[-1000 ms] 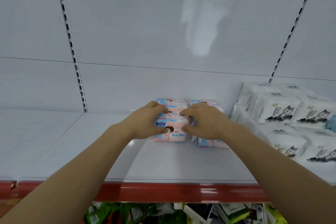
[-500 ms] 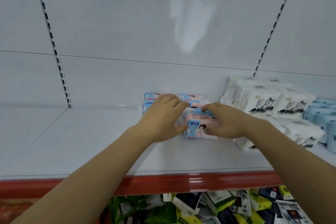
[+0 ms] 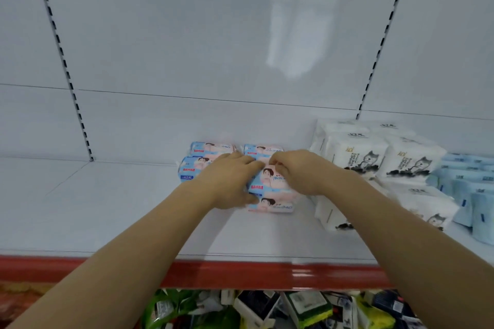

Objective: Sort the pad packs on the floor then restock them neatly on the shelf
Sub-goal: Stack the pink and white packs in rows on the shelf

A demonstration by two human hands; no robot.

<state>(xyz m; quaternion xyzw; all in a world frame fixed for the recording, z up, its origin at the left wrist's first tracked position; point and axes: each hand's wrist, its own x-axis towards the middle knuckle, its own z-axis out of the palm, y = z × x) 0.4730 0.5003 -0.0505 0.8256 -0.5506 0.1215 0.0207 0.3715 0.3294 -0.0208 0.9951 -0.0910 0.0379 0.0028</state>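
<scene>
- Pink-and-blue pad packs [image 3: 270,189] stacked on the shelf [image 3: 133,222], toward the back edge, mid-width; front stack of two between both hands.
- Second stack of the same packs [image 3: 195,165] just to the left, against the back panel; further same-type packs [image 3: 263,149] behind the front stack.
- Left hand [image 3: 230,181] laid on the left side of the front stack, fingers spread over the top pack, thumb under at the lower pack.
- Right hand [image 3: 296,172] on the right side of the top pack, fingers curled onto its upper edge; pinch or press cannot be told.
- White cat-print packs [image 3: 355,157] just to the right of the front stack, toward the shelf's right end; pale blue packs [image 3: 470,195] beyond them at the right edge.
- Mixed packets [image 3: 307,310] visible below the red front lip [image 3: 240,272].
- Step in hand, as judged: squaring the placed stack in line with its neighbours.
- Next move likely calls for a level push back until flush with the row behind, light pressure only; soft wrappers liable to slide or skew.
</scene>
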